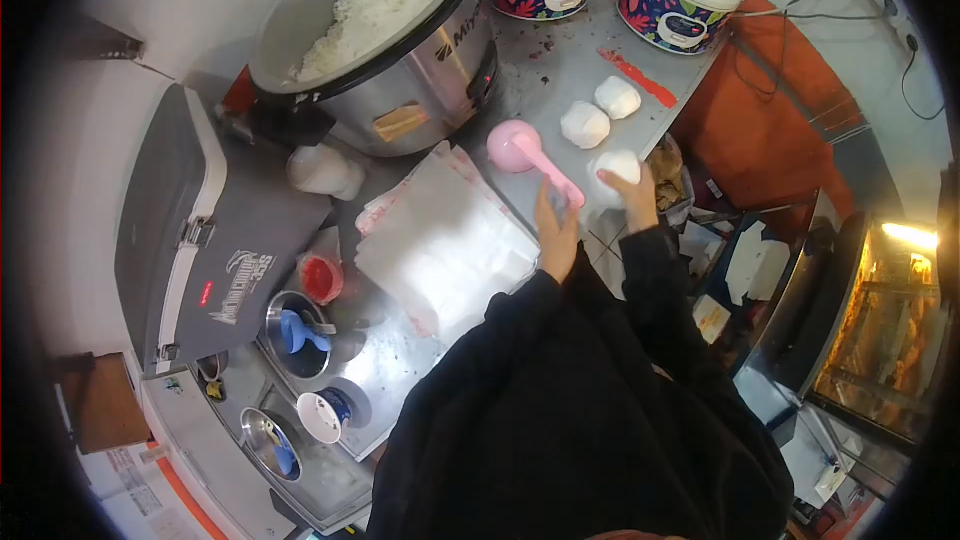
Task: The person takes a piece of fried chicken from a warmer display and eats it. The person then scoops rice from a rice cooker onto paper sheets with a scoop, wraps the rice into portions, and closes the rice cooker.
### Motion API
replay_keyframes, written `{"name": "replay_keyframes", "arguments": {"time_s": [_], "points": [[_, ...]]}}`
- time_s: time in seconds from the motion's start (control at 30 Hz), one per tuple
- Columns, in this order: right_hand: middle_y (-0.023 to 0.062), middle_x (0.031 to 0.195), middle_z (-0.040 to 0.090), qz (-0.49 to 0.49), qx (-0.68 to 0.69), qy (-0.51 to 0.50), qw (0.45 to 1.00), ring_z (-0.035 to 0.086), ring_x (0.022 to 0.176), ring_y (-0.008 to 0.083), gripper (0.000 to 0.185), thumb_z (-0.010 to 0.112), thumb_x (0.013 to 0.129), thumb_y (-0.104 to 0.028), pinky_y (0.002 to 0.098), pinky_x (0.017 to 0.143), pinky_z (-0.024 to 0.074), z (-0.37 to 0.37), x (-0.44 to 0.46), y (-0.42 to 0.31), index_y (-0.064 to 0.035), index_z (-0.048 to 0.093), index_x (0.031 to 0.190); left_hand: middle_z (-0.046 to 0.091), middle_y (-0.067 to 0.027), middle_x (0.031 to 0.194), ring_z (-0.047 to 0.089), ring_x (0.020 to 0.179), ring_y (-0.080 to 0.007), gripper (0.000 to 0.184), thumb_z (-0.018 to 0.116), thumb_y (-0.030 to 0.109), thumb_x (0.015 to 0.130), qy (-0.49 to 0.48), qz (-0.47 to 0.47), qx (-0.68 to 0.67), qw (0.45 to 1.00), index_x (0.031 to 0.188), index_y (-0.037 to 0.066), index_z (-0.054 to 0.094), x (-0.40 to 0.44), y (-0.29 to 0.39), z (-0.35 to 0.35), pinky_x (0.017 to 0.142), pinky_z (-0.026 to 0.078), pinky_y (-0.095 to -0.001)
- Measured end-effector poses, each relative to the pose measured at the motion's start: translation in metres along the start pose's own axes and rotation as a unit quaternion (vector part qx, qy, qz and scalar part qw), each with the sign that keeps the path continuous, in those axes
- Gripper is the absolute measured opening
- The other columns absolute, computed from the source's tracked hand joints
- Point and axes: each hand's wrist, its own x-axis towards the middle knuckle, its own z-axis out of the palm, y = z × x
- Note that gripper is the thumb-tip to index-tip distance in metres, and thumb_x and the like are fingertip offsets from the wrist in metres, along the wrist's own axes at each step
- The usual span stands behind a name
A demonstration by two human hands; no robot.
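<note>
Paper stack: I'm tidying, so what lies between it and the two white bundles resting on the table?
The pink scoop, as the head view shows.

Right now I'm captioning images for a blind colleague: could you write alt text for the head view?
A person's right hand holds a white bundle while the left hand is at the handle of a pink scoop. Two more white bundles lie on the metal table, near a stack of paper and an open cooker of white rice.

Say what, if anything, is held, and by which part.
Right hand: white bundle, by its near right side. Left hand: at the scoop handle; grip unclear.
</note>
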Motion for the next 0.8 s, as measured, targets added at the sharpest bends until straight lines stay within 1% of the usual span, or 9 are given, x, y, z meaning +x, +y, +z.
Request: {"name": "replay_keyframes", "arguments": {"time_s": [0.13, 0.3, 0.37, 0.47, 0.53, 0.57, 0.63, 0.7, 0.8], "points": [[0.0152, 0.095, 0.051, -0.105, -0.415, 0.076, 0.9, 0.053, 0.089, 0.0293, 0.063, 0.079, 0.052, -0.026, 0.0355, 0.074, 0.0434, -0.038, 0.083, 0.015, 0.0, 0.044, 0.096, 0.034, -0.0194, 0.118, 0.038, 0.108, -0.0287, 0.07, 0.062, 0.015, 0.072, 0.059, -0.08, 0.138, 0.985, 0.129, 0.007, 0.023, 0.035, -0.03, 0.022, 0.089, 0.033, -0.0363], [0.0206, 0.105, 0.046, -0.107, -0.449, -0.019, 0.887, 0.042, 0.102, 0.0341, 0.067, 0.077, 0.052, -0.033, 0.0388, 0.083, 0.0372, -0.044, 0.11, 0.016, -0.0011, 0.045, 0.101, 0.038, -0.0195, 0.113, 0.043, 0.099, -0.0265, 0.069, 0.062, 0.001, 0.065, 0.091, -0.001, 0.125, 0.988, 0.124, 0.007, 0.027, 0.06, -0.04, 0.023, 0.083, 0.036, -0.0335], [0.0223, 0.109, 0.043, -0.303, -0.588, 0.047, 0.749, 0.041, 0.102, 0.035, 0.059, 0.073, 0.06, -0.03, 0.0393, 0.084, 0.0359, -0.04, 0.104, 0.01, -0.0004, 0.046, 0.103, 0.041, -0.0154, 0.11, 0.047, 0.093, -0.0256, 0.068, 0.058, 0.0, 0.067, 0.085, -0.202, -0.017, 0.976, 0.125, 0.008, 0.024, 0.062, -0.022, 0.016, 0.079, 0.04, -0.0331], [0.0167, 0.102, 0.051, -0.075, -0.332, -0.115, 0.933, 0.05, 0.09, 0.0227, 0.043, 0.065, 0.071, -0.021, 0.0314, 0.075, 0.0407, -0.022, 0.069, -0.012, -0.0003, 0.049, 0.105, 0.048, -0.012, 0.095, 0.049, 0.068, -0.0148, 0.052, 0.043, 0.001, 0.074, 0.177, -0.15, -0.243, 0.942, 0.122, 0.008, 0.025, 0.055, 0.02, 0.0, 0.057, 0.043, -0.0232], [0.0112, 0.107, 0.052, 0.065, -0.24, -0.392, 0.886, 0.05, 0.092, 0.0169, 0.046, 0.061, 0.076, -0.018, 0.0288, 0.077, 0.0405, -0.013, 0.057, -0.008, 0.0003, 0.044, 0.115, 0.05, -0.0125, 0.085, 0.046, 0.05, -0.0128, 0.051, 0.041, 0.007, 0.073, 0.153, -0.145, -0.396, 0.893, 0.122, 0.01, 0.025, 0.044, 0.043, -0.022, 0.042, 0.04, -0.0221], [0.0071, 0.116, 0.046, 0.249, -0.017, -0.417, 0.874, 0.043, 0.107, 0.0156, 0.049, 0.052, 0.084, -0.025, 0.0283, 0.089, 0.035, 0.017, 0.036, -0.036, -0.0004, 0.036, 0.122, 0.051, -0.0132, 0.08, 0.045, 0.045, -0.013, 0.051, 0.042, 0.008, 0.072, 0.155, -0.165, -0.419, 0.879, 0.12, 0.009, 0.025, 0.04, 0.068, -0.025, 0.038, 0.038, -0.022], [0.0094, 0.115, 0.047, 0.298, 0.094, -0.462, 0.83, 0.044, 0.105, 0.0182, 0.05, 0.05, 0.084, -0.024, 0.0334, 0.089, 0.0334, 0.062, 0.016, -0.062, -0.0006, 0.033, 0.125, 0.051, -0.0159, 0.079, 0.044, 0.042, -0.0131, 0.05, 0.047, 0.013, 0.073, 0.072, -0.134, -0.456, 0.877, 0.118, 0.009, 0.025, 0.026, 0.093, -0.029, 0.036, 0.034, -0.0217], [0.0128, 0.103, 0.051, 0.292, 0.071, -0.491, 0.818, 0.05, 0.089, 0.0164, 0.036, 0.048, 0.084, -0.021, 0.0275, 0.071, 0.0386, 0.088, 0.023, -0.081, 0.0001, 0.037, 0.111, 0.051, -0.0185, 0.083, 0.046, 0.044, -0.0155, 0.052, 0.05, 0.014, 0.072, -0.046, -0.13, -0.512, 0.848, 0.118, 0.01, 0.026, 0.02, 0.109, -0.03, 0.04, 0.037, -0.0236], [0.0128, 0.078, 0.057, 0.219, 0.052, -0.479, 0.849, 0.057, 0.056, 0.0136, 0.02, 0.046, 0.085, -0.02, 0.0175, 0.036, 0.0389, 0.113, 0.04, -0.092, -0.0012, 0.039, 0.089, 0.053, -0.0166, 0.099, 0.054, 0.088, -0.0228, 0.048, 0.052, 0.013, 0.073, 0.128, -0.124, -0.412, 0.894, 0.115, 0.007, 0.029, 0.029, 0.116, -0.029, 0.079, 0.041, -0.0313]]}}
